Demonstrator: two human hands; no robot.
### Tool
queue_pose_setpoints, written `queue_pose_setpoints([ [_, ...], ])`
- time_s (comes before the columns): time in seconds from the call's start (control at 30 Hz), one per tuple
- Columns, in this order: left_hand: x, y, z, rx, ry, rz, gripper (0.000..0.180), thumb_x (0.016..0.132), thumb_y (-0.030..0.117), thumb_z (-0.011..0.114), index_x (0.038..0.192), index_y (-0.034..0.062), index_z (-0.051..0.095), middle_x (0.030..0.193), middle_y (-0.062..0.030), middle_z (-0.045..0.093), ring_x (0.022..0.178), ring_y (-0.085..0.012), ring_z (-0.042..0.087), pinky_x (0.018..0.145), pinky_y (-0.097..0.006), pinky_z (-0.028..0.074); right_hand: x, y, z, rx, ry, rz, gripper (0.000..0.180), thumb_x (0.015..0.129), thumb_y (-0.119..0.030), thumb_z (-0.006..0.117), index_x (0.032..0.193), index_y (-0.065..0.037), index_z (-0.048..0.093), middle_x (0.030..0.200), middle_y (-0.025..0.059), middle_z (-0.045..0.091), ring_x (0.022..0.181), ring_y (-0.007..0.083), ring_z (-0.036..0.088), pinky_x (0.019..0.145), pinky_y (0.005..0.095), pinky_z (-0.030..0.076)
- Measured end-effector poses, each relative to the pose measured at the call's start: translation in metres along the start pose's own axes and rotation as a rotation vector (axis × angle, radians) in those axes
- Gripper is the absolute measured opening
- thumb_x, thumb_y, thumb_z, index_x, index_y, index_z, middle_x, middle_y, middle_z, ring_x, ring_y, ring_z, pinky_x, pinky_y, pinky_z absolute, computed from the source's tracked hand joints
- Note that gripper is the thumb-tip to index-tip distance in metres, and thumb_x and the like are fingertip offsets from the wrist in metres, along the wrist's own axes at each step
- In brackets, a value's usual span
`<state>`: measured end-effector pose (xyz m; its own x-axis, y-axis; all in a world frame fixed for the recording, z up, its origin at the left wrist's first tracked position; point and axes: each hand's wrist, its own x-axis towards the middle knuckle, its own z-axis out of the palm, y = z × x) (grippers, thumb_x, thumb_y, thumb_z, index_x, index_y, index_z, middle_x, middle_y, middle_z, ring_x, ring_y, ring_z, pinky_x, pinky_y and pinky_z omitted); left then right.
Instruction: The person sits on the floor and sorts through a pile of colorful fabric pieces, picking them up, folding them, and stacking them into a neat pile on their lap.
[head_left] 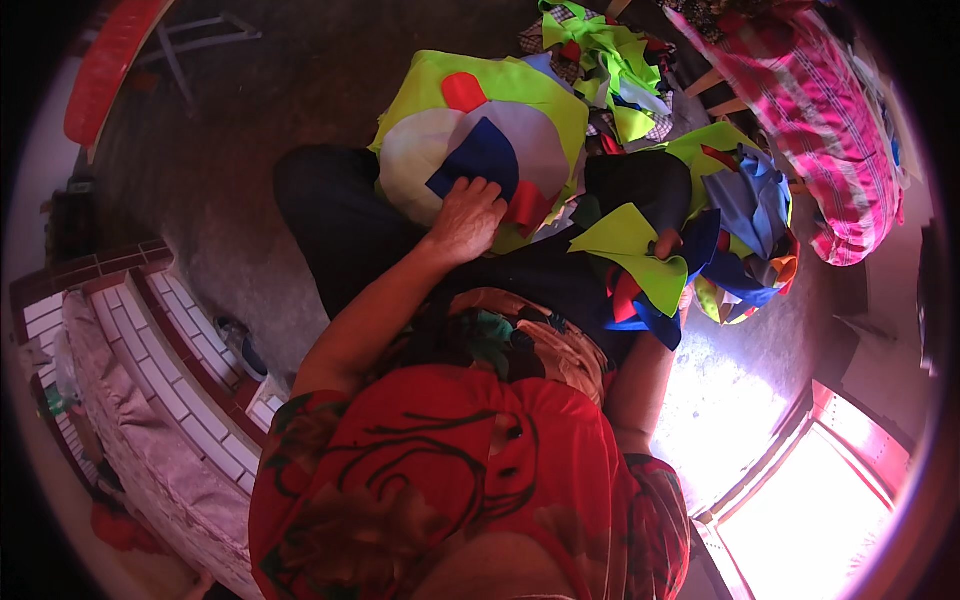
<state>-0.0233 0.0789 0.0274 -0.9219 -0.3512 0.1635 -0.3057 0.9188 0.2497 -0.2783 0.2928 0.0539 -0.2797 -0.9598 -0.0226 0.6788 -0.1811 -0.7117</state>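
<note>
Left hand (470, 215): fingers bent over lower edge of dark-blue fabric wedge (485, 155); grip indeterminable. Right hand (668, 243): partly hidden, clamped on pointed lime-green cloth (628, 238).

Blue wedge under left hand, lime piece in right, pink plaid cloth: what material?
Blue wedge: likely matte fabric; flat, cleanly cut, no sheen. Lime piece: probably similar matte fabric; thin, softly curving. Pink plaid cloth: matte, apparently woven; hangs in folds, fibre unclear.

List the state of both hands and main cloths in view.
Left hand: fingers curled, on the blue piece.
Blue piece: lying on the pale round cloth.
Pale round cloth: spread out, partly covered.
Right hand: gripping the cloth bunch, mostly hidden.
Cloth bunch: held, loosely fanned.
Cloth heaps: crumpled.
Pink checked cloth: draped.
</note>
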Motion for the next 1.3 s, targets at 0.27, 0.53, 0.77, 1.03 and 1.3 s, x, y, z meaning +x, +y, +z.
queue_pose_setpoints([
  [0.27,0.015,0.008,0.005,0.046,0.095,0.083,0.023,0.066,0.015,0.064,0.087,0.0084,0.058,0.088,-0.0075,0.052,0.088,-0.0247,0.051,0.076,-0.039,0.037,0.001,-0.001,0.008,0.03,0.016,-0.006,0.056,0.062,-0.027,0.088,0.093,0.003,0.051,0.079,0.0115,0.063,0.069,0.0178,0.064,0.062,0.0267,0.053],
  [0.53,0.005,0.007,0.017,0.028,0.096,0.153,0.008,0.071,0.015,0.056,0.076,0.0101,0.058,0.08,-0.0047,0.051,0.08,-0.0213,0.051,0.072,-0.035,0.038,-0.001,-0.002,0.01,0.044,0.059,0.013,0.055,0.06,-0.022,0.088,0.093,0.003,0.051,0.079,0.012,0.063,0.069,0.0184,0.065,0.063,0.0273,0.054],
  [0.77,0.007,0.009,0.02,0.067,0.042,0.132,0.007,0.072,0.017,0.055,0.074,0.0113,0.059,0.079,-0.0043,0.053,0.08,-0.0196,0.052,0.072,-0.035,0.037,0.001,-0.001,0.007,0.032,0.069,0.015,0.055,0.06,-0.023,0.087,0.094,0.002,0.051,0.081,0.0122,0.063,0.07,0.0184,0.065,0.063,0.027,0.054],
  [1.03,-0.007,0.01,0.024,0.058,-0.055,0.103,0.017,0.062,0.018,0.066,0.076,0.0115,0.059,0.079,-0.0051,0.054,0.08,-0.0222,0.054,0.072,-0.037,0.037,0.001,-0.001,0.002,0.002,0.042,0.003,0.053,0.063,-0.025,0.086,0.094,0.001,0.051,0.08,0.0102,0.062,0.068,0.0168,0.063,0.061,0.0255,0.052],
  [1.3,-0.007,0.006,0.011,-0.224,-0.108,-0.102,0.018,0.065,0.017,0.069,0.08,0.0124,0.06,0.08,-0.0043,0.055,0.084,-0.0249,0.056,0.073,-0.039,0.039,-0.002,-0.002,-0.003,-0.057,0.058,0.018,0.051,0.065,-0.025,0.085,0.094,-0.001,0.051,0.08,0.0079,0.06,0.069,0.0156,0.062,0.061,0.0248,0.051],
])
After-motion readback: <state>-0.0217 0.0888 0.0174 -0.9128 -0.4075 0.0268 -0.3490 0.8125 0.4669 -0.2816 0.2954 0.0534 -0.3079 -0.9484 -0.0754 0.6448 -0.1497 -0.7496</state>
